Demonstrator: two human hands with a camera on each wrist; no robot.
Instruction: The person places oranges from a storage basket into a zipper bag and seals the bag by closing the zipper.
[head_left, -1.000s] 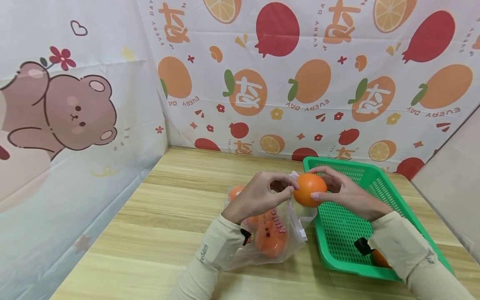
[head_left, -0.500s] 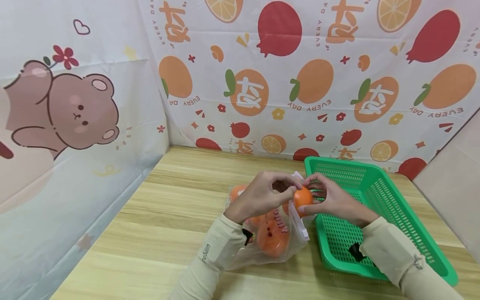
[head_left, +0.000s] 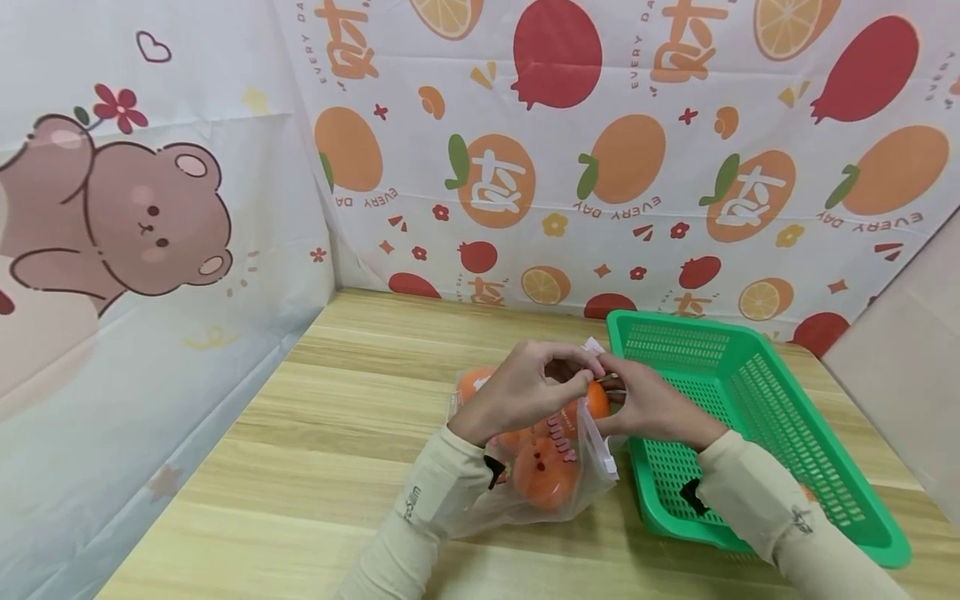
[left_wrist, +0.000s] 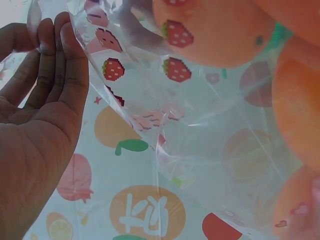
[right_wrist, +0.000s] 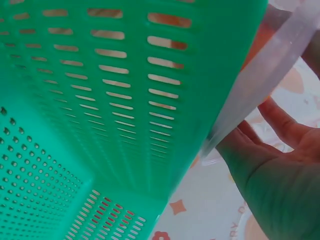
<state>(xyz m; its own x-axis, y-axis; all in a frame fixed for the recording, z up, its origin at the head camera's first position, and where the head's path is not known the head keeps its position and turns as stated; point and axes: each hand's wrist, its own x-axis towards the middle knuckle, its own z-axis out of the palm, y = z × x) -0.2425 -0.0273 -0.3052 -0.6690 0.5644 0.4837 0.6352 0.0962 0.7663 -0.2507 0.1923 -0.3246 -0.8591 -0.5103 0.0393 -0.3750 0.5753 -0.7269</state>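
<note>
In the head view my left hand (head_left: 525, 390) pinches the top edge of a clear zip bag (head_left: 487, 517) with pink lettering. Several oranges (head_left: 546, 477) lie inside the bag. My right hand (head_left: 654, 406) holds another orange (head_left: 597, 400) at the bag's mouth, fingertips close to the left hand's; most of this fruit is hidden by the hand and bag edge. In the left wrist view, the left fingers (left_wrist: 46, 75) are at the rim of the strawberry-printed plastic. The right wrist view shows the right hand (right_wrist: 280, 170) beside the bag's strip (right_wrist: 265, 75).
Right of the bag stands a green slotted basket (head_left: 825, 433), its near wall close to the bag's opening. A bit of orange (head_left: 807, 493) shows in it beside the right sleeve. Wooden tabletop (head_left: 322, 433) extends left; printed cloths (head_left: 420, 192) hang behind and at the left.
My right hand has moved left and slightly down, bringing the orange from above the basket's edge into the bag's mouth. My left hand keeps its hold on the bag edge.
</note>
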